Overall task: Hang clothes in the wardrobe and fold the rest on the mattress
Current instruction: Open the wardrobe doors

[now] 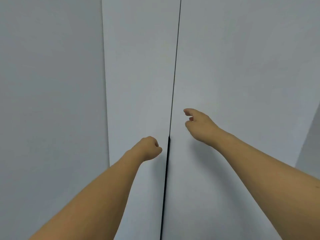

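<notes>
While both bare forearms reach forward, the left hand (pixel 150 148) is curled into a loose fist with nothing visible in it, its knuckles just beside the dark seam (pixel 166 170) between two doors. Whether it touches the panel is hard to tell. The right hand (pixel 199 124) sits higher and on the other side of the seam, fingers (pixel 187 111) slack and half bent, holding nothing, over the right door (pixel 242 66). It casts a soft shadow on that panel below the wrist.

Both doors of the wardrobe (pixel 142 66) are pale grey and flat, and they stand shut, with the gap between them widening slightly from the level of the left hand downward. A plain grey wall (pixel 52 84) lies to the left of the wardrobe, and another strip of wall (pixel 311 135) shows at the far right edge.
</notes>
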Available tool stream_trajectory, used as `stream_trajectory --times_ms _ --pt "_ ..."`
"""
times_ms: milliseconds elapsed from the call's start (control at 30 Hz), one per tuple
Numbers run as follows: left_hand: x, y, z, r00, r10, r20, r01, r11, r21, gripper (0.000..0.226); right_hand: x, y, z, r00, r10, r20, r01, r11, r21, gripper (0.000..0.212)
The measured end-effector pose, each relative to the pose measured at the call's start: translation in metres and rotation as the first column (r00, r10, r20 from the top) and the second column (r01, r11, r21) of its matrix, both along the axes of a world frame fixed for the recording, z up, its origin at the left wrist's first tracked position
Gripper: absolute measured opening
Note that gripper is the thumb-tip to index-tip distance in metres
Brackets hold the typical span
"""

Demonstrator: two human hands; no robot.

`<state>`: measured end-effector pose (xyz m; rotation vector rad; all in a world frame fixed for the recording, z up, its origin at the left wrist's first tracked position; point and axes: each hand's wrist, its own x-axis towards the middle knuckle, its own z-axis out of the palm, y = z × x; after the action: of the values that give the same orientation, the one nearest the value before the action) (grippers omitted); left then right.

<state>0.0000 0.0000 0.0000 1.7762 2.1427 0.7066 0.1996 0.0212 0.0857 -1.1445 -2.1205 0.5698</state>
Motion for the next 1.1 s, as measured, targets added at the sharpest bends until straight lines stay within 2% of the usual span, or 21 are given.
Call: stream_trajectory --times_ms 100,467,733,800,900,1000,1100 --pt "0.002 0.039 -0.011 1.0 0.003 0.014 -0.003 0.999 0.048 0.024 -0.023 0.022 0.0 0.997 -0.027 -0.068 0.027 1.0 -0.001 0.054" --pt "0.022 0.091 -0.035 0.981 0.092 -0.171 -0.046 0.966 0.255 0.026 -0.049 0.061 -0.005 0.965 -0.025 -0.261 -0.004 0.994 -0.111 0.049" --pt "0.026 0.096 -0.035 0.995 0.075 -0.067 -0.053 0.959 0.279 0.023 -0.055 0.074 -0.007 0.958 -0.014 -0.287 -0.005 0.998 -0.064 0.044" --pt "0.027 0.094 -0.036 0.997 0.069 -0.018 -0.061 0.955 0.29 0.024 -0.055 0.072 -0.007 0.979 -0.024 -0.205 0.031 0.999 0.032 0.043" --pt "0.027 0.089 -0.041 0.994 0.048 0.096 -0.078 0.939 0.334 0.026 -0.055 0.067 -0.011 0.988 -0.073 0.133 0.02 0.931 0.364 0.042" --pt "0.026 0.082 -0.043 0.979 0.044 0.198 -0.113 0.929 0.351 0.025 -0.054 0.061 -0.014 0.89 -0.218 0.4 -0.102 0.76 0.642 0.042" --pt "0.026 0.07 -0.045 0.945 0.014 0.328 -0.137 0.925 0.354 0.026 -0.052 0.055 -0.011 0.802 -0.338 0.492 -0.263 0.539 0.8 0.041"
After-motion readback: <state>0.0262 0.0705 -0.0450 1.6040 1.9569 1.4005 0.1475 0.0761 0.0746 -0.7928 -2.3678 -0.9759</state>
